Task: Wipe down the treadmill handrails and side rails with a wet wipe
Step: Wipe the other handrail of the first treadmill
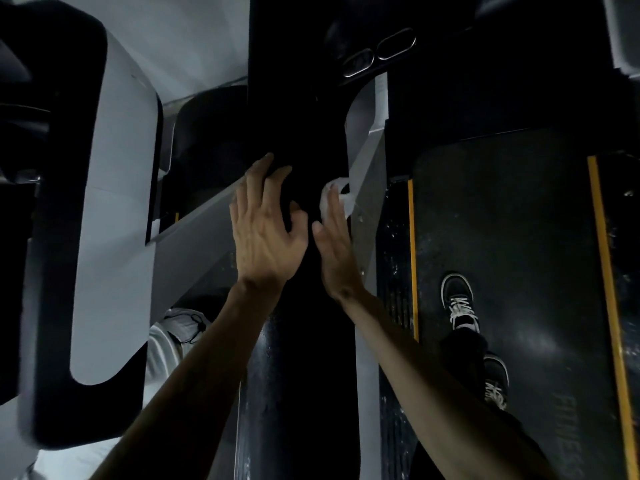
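A broad black padded handrail (304,109) runs down the middle of the head view. My left hand (266,230) lies on its left part with fingers spread, holding nothing. My right hand (334,244) is pressed flat against the handrail's right edge, fingers straight. A crumpled white wet wipe (341,195) sits under and beyond its fingertips, against the grey upright (369,188). Most of the wipe is hidden behind the fingers.
The treadmill belt (502,237) with yellow edge strips (602,258) lies at right; my two black laced shoes (460,303) stand on it. A black side rail (394,271) borders the belt. A neighbouring grey and black machine (110,202) fills the left. Two chrome-rimmed sensor pads (381,51) sit at the top.
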`<state>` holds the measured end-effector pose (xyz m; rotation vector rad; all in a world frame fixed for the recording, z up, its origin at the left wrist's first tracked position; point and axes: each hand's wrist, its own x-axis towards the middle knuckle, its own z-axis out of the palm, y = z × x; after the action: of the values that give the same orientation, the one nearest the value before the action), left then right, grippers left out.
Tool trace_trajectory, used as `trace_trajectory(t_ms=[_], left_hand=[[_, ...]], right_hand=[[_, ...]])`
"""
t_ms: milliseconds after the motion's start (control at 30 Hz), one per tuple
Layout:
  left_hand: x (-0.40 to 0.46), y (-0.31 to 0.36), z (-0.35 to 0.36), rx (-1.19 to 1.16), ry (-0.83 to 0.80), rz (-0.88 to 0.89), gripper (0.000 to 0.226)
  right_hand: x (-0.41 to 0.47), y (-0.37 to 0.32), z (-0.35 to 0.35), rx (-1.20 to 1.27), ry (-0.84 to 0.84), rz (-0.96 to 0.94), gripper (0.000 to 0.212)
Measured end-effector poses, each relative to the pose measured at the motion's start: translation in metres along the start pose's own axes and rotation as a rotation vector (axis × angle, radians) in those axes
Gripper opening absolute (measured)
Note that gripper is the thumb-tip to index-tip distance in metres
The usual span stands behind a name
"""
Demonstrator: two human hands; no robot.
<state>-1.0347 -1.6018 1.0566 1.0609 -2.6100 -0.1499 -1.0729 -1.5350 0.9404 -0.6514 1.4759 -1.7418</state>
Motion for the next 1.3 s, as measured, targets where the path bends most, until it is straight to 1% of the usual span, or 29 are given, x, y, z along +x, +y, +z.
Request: trace_trajectory(t_ms=[100,233,400,467,567,667,733,867,967,1033,1100,1233,1300], left_hand=[[0.001,-0.002,0.002,-0.012,-0.033,0.006,0.052],[0.000,-0.005,0.002,-0.043,-0.057,0.014,0.053],[0.002,-0.006,0.002,-0.064,-0.065,0.016,0.052],[0.002,-0.006,0.002,-0.062,-0.070,0.013,0.052],[0.002,-0.005,0.001,-0.061,-0.068,0.004,0.052],[0.003,-0.004,0.001,-0.063,-0.061,-0.004,0.051],[0.003,-0.003,0.001,-0.067,-0.054,0.001,0.051],[0.004,-0.004,0.002,-0.071,-0.039,0.010,0.051],[0.004,-0.005,0.001,-0.080,-0.052,0.009,0.051],[0.004,-0.005,0.002,-0.081,-0.057,0.008,0.051],[0.004,-0.005,0.002,-0.084,-0.055,0.003,0.051],[0.006,-0.005,0.001,-0.076,-0.061,-0.004,0.052],[0.005,-0.004,0.002,-0.074,-0.066,-0.006,0.051]], right_hand=[[0.029,0.000,-0.001,-0.095,0.008,-0.044,0.056],[0.050,0.003,-0.010,-0.091,-0.007,0.006,0.054],[0.023,0.016,-0.016,-0.012,-0.017,0.123,0.063],[0.008,0.013,-0.013,0.032,-0.028,0.188,0.061],[0.001,0.006,-0.004,0.022,0.016,0.075,0.058],[0.017,0.007,-0.004,-0.041,0.026,-0.043,0.059],[0.035,0.010,-0.009,-0.073,0.013,-0.057,0.059],[0.051,0.022,-0.020,-0.030,-0.018,0.049,0.064],[0.035,0.031,-0.019,0.053,-0.021,0.120,0.071],[0.018,0.032,-0.015,0.095,-0.011,0.183,0.081],[0.005,0.028,-0.012,0.105,-0.014,0.178,0.084],[0.011,0.017,-0.011,0.033,-0.028,0.015,0.070],[0.026,0.018,-0.013,0.007,-0.018,-0.005,0.063]])
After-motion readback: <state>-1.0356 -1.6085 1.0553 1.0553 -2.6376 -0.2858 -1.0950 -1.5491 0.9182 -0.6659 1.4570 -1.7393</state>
